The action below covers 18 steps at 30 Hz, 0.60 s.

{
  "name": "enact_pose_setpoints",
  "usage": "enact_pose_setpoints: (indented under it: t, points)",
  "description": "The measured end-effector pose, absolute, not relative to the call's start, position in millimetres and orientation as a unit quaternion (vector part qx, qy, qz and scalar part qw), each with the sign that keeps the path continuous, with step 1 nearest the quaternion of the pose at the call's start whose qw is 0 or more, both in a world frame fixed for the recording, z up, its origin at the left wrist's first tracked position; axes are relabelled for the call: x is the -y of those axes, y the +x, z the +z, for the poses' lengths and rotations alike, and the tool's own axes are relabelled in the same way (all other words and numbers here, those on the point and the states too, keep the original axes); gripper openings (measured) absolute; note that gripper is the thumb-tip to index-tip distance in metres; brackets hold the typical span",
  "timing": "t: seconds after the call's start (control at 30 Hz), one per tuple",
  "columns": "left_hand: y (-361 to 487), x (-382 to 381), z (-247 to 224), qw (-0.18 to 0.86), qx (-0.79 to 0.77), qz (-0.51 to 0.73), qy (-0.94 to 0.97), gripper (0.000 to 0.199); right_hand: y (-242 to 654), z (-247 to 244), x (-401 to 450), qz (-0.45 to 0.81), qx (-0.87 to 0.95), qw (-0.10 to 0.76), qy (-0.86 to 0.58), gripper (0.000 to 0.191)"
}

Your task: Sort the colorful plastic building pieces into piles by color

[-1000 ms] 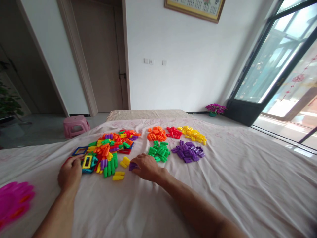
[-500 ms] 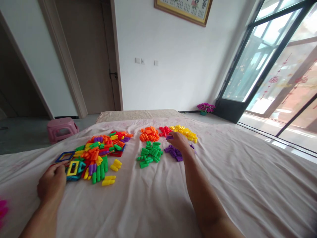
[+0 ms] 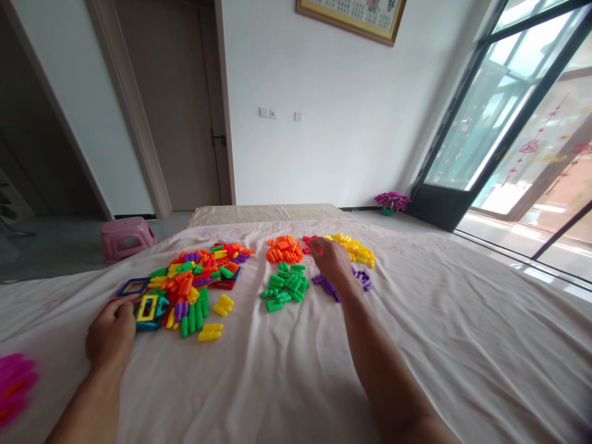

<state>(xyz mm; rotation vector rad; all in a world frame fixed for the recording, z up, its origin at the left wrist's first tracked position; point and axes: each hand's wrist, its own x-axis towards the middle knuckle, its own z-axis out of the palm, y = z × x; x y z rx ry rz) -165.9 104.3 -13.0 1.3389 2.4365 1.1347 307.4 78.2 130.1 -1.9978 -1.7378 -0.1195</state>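
Observation:
My left hand point(image 3: 111, 327) is closed at the left edge of a mixed heap of coloured plastic pieces point(image 3: 185, 283), beside a yellow frame piece point(image 3: 147, 308); what it grips is too small to make out. My right hand point(image 3: 330, 259) reaches over the small red pile point(image 3: 306, 249), fingers bent down and their tips hidden. Near it are a purple pile point(image 3: 363, 279), a yellow pile point(image 3: 356, 250), an orange pile point(image 3: 284, 249) and a green pile point(image 3: 285, 287).
Two yellow pairs point(image 3: 210, 332) lie near the mixed heap. A bright pink object point(image 3: 16, 385) is at the left edge. Beyond the cloth-covered table point(image 3: 259, 382) are a pink stool point(image 3: 128, 237) and a pot of purple flowers point(image 3: 391, 201).
The whole view has shifted slightly, with the scene lying further right. My right hand has moved from between the purple and red piles to the red pile. The purple piece at its fingertips no longer shows.

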Motion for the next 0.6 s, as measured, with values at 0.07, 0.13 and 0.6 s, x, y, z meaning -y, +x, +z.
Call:
enact_pose_setpoints:
  t: [0.07, 0.13, 0.6]
  points:
    - [-163.9, -103.3, -11.2, 0.076, -0.813, 0.381, 0.434, 0.053, 275.4, 120.6, -77.5, -0.022, 0.708, 0.234, -0.666, 0.028]
    - [-161.8, -102.2, -9.4, 0.084, -0.815, 0.384, 0.425, 0.05, 243.7, 105.8, -74.1, 0.009, 0.773, 0.218, -0.595, 0.028]
    - [-159.9, -100.1, -3.7, 0.102, -0.817, 0.382, 0.42, 0.051, 141.1, 14.3, -62.5, 0.044, 0.894, 0.164, -0.415, 0.042]
